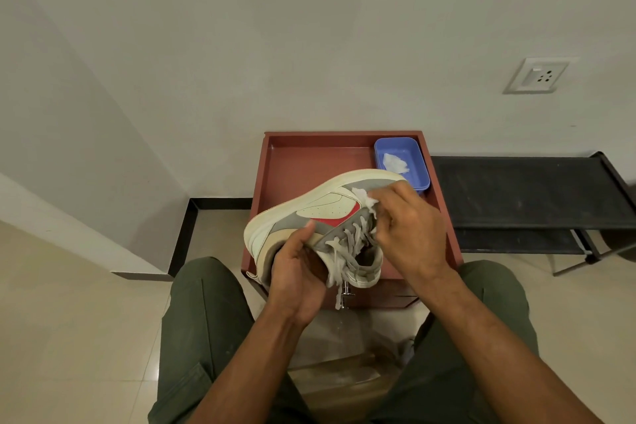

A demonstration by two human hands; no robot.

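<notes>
A cream, grey and red sneaker (309, 213) with loose white laces is held on its side above a reddish-brown tray-topped stand (292, 165). My left hand (296, 268) grips it at the heel and ankle collar, thumb on the side. My right hand (409, 220) pinches a small white wipe (364, 198) and presses it against the grey part near the toe and lace area. The sole faces away and upward.
A blue plastic tub (418, 157) with a crumpled white wipe inside sits at the stand's back right corner. A black low bench (526, 193) stands to the right. A wall socket (537, 76) is on the wall. My legs in green trousers flank the stand.
</notes>
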